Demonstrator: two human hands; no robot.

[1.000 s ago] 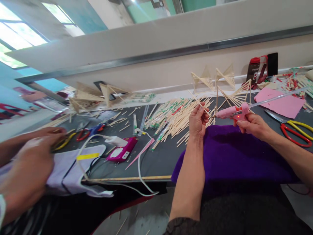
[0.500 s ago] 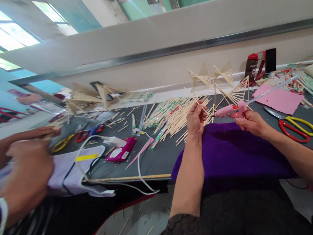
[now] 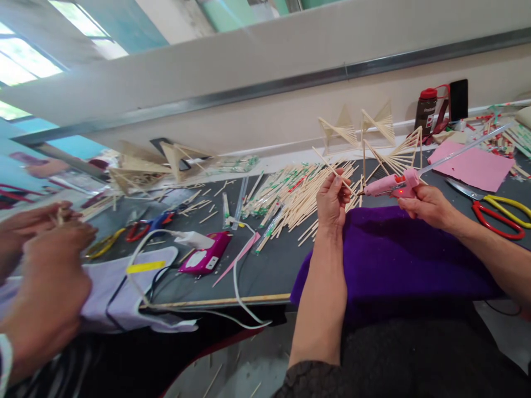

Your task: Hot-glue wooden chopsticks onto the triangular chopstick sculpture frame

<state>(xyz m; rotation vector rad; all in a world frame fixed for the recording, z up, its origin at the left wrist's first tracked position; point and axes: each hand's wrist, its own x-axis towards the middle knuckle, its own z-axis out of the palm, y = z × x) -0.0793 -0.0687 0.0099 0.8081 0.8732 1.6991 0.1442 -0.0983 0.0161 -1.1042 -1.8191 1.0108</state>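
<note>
My left hand pinches a thin wooden chopstick, which slants from upper left down toward the right. In my right hand is a pink glue gun, its red light on and a long clear glue stick running out of its back. The gun's nozzle meets or nearly meets the chopstick's lower end. Beneath both hands lies a purple cloth. Just behind the gun stands a twisted chopstick frame. A pile of loose chopsticks spreads to the left of my left hand.
Red-and-yellow-handled scissors and a pink sheet lie at the right. A dark bottle stands by the wall. Left are a magenta packet, a white cable and a co-worker's hands.
My hands, the chopstick and the glue gun hold nearly the same position. At the left, the co-worker's hands have shifted and drawn closer together.
</note>
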